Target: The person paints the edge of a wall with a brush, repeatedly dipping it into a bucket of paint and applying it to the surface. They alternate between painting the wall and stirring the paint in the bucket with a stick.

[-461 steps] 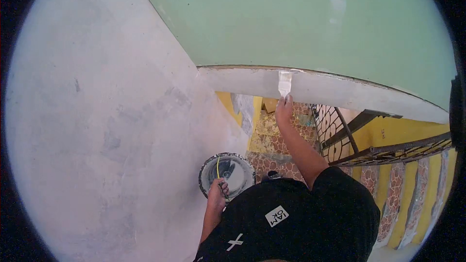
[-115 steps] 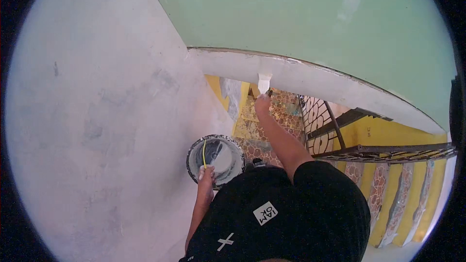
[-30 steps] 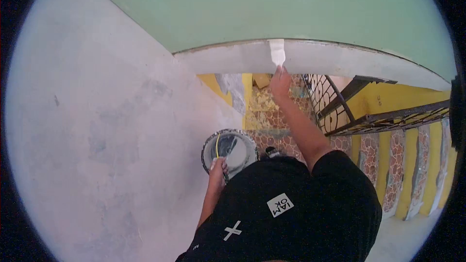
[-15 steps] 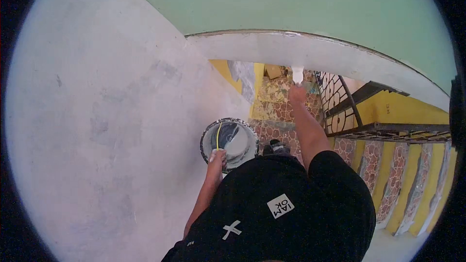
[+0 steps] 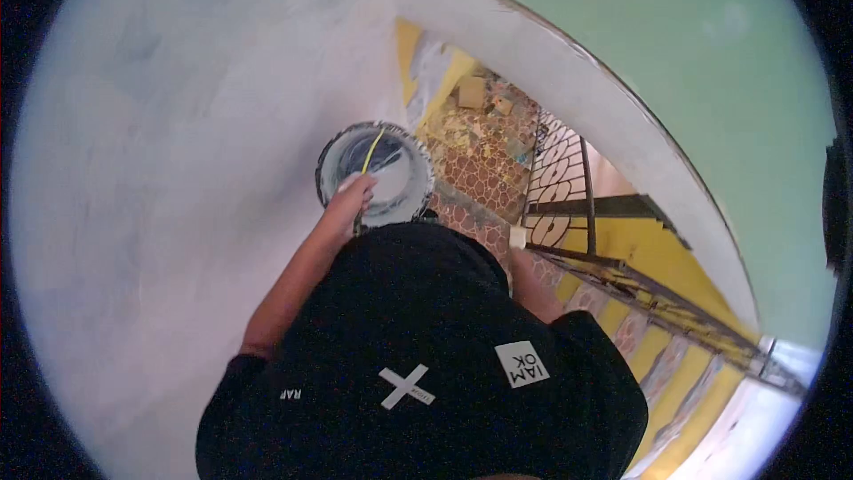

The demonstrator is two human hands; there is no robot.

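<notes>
A round bucket point(image 5: 330, 144) with a black, white-spattered rim hangs beside the pale wall. White liquid and a dark patch show inside it. My left hand point(image 5: 353, 198) is closed on the bucket's yellow handle point(image 5: 372, 151), which runs from the far rim across the opening to my fingers. My right hand point(image 5: 519, 258) is low beside my black shirt, its fingers mostly hidden. A squarish white end of what looks like a flat, paint-covered brush point(image 5: 518, 236) sticks out just ahead of it.
Tiled stairs point(image 5: 633, 338) descend at the right beside a dark metal railing point(image 5: 560, 205). Ahead below lies a spattered stone-pattern floor point(image 5: 477, 165) with a cardboard box point(image 5: 471, 92). A white band point(image 5: 498, 27) edges the green surface point(image 5: 711, 44) overhead.
My right hand has come down from the white band toward my body, bringing the white brush with it. The view has turned, and the bucket now appears higher and further left, still in my left hand.
</notes>
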